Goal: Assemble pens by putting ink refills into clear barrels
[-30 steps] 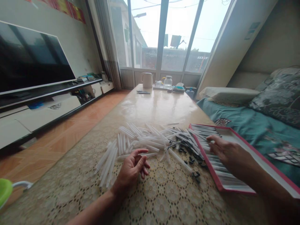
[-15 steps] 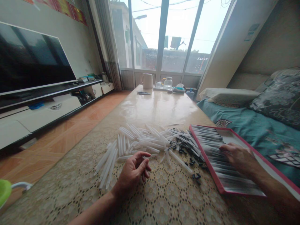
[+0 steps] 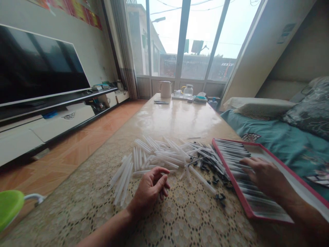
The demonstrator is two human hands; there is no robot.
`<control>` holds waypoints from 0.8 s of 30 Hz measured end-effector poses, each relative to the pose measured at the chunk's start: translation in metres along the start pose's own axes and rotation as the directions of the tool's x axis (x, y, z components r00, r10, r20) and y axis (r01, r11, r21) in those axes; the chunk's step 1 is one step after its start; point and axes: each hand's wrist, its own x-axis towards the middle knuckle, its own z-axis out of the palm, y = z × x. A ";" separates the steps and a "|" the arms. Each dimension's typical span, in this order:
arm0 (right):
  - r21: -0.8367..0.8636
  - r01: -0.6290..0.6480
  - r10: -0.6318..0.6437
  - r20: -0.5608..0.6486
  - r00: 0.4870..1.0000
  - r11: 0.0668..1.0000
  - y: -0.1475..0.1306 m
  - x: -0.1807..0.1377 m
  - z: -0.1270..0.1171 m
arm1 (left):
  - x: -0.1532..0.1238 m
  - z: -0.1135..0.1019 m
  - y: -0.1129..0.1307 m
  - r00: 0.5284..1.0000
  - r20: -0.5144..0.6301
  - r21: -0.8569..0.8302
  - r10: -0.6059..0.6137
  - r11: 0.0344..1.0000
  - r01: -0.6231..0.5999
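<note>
My left hand rests above the patterned tablecloth with its fingers loosely bent and apart, holding nothing I can see. Just beyond it lies a loose pile of white translucent tubes. My right hand reaches into a shallow red-rimmed box, fingers stretched over a row of slim pen-like sticks and touching them. Part of that row is hidden beneath the hand. Between the tubes and the box lie thin dark rods and small black caps.
At the table's far end stand a cream jug, a glass pitcher and a tissue pack. A green stool seat is at the lower left. A sofa runs along the right side.
The view has turned slightly left, so everything sits further right. My right hand has shifted a little over the row in the box. My left hand keeps its pose.
</note>
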 end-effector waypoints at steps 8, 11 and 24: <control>0.368 0.107 -0.141 0.065 0.988 0.924 -0.157 0.005 -0.003 | -0.002 -0.001 -0.002 0.999 0.037 -0.005 -0.008 1.000 0.008; 0.246 0.058 -0.083 0.091 0.992 0.968 -0.183 0.001 0.003 | -0.004 -0.002 -0.001 0.998 0.062 0.006 -0.003 1.000 0.003; 0.560 0.271 -0.338 0.016 0.941 0.783 -0.193 -0.007 -0.018 | 0.001 -0.002 -0.005 0.986 0.132 -0.399 -0.106 0.905 0.150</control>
